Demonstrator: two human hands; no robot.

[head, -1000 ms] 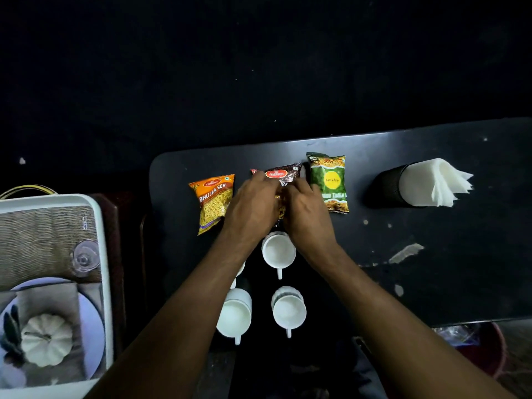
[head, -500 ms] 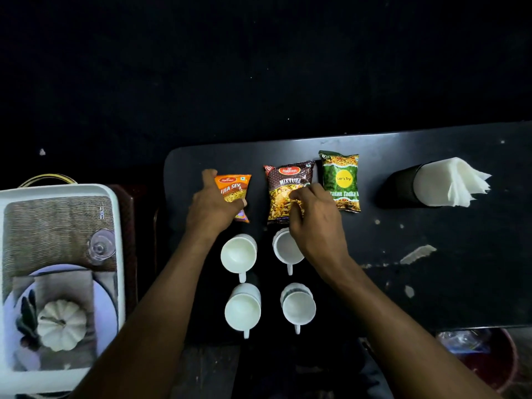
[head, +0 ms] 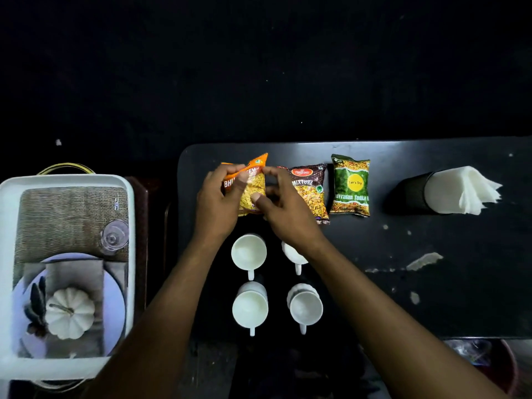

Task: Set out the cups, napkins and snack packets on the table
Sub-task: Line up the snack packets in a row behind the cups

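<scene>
On the black table three snack packets lie in a row. My left hand and my right hand both grip the orange packet at the left end, pinching its top and lower edge. The brown mixture packet lies beside it, partly under my right hand. A green packet is further right. Several white cups stand in front: one behind the near-left cup, and a near-right cup in front of a cup half hidden by my right wrist. White napkins fan out of a dark holder lying at the right.
A white tray at the left holds a woven mat, a glass and a plate with a small white pumpkin. Pale scuffs mark the table's right half. A reddish bin shows below the table's near right edge.
My right hand left the brown mixture packet and moved left to join my left hand on the orange packet, which now looks turned more upright than before.
</scene>
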